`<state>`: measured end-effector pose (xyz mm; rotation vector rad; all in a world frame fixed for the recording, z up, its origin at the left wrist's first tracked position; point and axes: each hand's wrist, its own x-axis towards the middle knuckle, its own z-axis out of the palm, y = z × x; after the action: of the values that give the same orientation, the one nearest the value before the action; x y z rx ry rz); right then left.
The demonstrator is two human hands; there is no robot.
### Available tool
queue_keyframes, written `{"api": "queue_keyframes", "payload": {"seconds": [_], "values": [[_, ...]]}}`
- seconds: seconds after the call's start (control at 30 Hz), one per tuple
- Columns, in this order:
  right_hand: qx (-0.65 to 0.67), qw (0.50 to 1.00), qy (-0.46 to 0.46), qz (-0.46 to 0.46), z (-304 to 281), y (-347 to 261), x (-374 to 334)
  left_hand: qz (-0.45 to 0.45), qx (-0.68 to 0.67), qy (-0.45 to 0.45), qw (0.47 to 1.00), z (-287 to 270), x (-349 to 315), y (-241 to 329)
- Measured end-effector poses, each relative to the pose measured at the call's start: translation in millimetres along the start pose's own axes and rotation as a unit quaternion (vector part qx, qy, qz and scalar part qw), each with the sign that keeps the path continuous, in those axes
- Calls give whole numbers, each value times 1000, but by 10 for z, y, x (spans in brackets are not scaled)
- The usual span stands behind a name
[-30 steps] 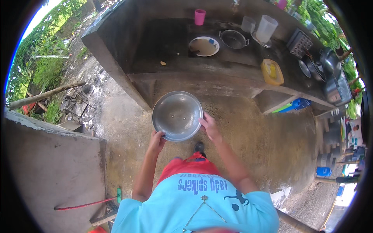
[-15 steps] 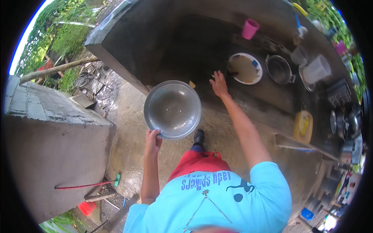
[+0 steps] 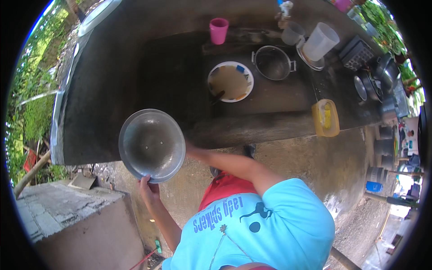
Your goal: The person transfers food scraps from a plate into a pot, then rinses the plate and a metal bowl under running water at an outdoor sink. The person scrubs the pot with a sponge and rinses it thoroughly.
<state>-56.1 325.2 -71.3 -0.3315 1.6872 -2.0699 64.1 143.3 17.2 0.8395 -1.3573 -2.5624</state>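
A dark outdoor counter (image 3: 135,76) holds a plate (image 3: 230,81) and pot (image 3: 273,63). The left hand (image 3: 148,186) grips the metal bowl (image 3: 152,145) at its 6 o'clock rim. The right hand, on the counter before, is now hidden behind the bowl, so its grip is unclear.

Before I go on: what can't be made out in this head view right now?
- Right hand: hidden behind the metal bowl; only the forearm shows, so its grip is unknown.
- Left hand: fingers at the bowl's lower rim, fingertips covered by it.
- Pot contents: too dark to tell.
- Yellow container: contents blurred.
- Pans and rack at the right of the concrete counter: squeezed by the fisheye rim, too small.
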Motion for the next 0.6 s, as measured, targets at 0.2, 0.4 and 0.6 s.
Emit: {"api": "queue_keyframes", "payload": {"seconds": [0.2, 0.4, 0.6], "values": [[291, 950, 116, -2, -1791, -913, -948, -95, 144, -113, 978, 1120, 385, -731], [64, 928, 365, 33, -2634, -871, -1401, 10, 297, -141, 944, 2014, 485, -1684], [105, 945, 304, 64, -2866, -529, -1018, 208, 643, 74, 734, 1593, 812, -2199]]}}
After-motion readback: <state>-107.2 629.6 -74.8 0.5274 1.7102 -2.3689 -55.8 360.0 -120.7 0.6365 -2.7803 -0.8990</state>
